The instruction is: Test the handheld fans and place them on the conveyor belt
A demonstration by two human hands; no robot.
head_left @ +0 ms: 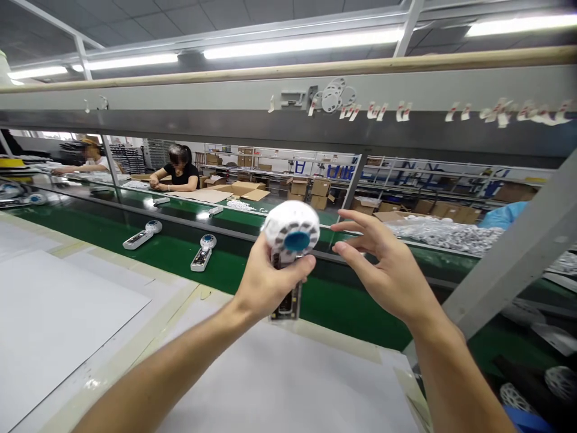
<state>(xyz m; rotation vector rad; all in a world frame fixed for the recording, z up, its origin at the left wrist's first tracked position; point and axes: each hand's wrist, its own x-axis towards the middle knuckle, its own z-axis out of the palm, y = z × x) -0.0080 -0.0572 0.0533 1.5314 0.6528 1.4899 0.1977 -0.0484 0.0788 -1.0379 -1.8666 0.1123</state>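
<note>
My left hand [270, 279] is wrapped around the neck of a white handheld fan [292, 225] and holds it upright above the front edge of the green belt. The fan has a round head with a blue-teal centre ringed by dark slots. Its handle is uncovered in front, so dark inner parts show; my fingers hide some of it. To the right of the fan's head, my right hand [383, 264] hovers with its fingers bent and apart. Nothing is between them, and a gap separates them from the fan.
On the green conveyor belt [169, 252] lie similar fans [204, 252]. White sheets [63, 331] cover the near worktop. A slanted grey post [509, 276] stands at the right, close to my right forearm. Across the belt sits a person in black [178, 171], near cardboard boxes and white parts.
</note>
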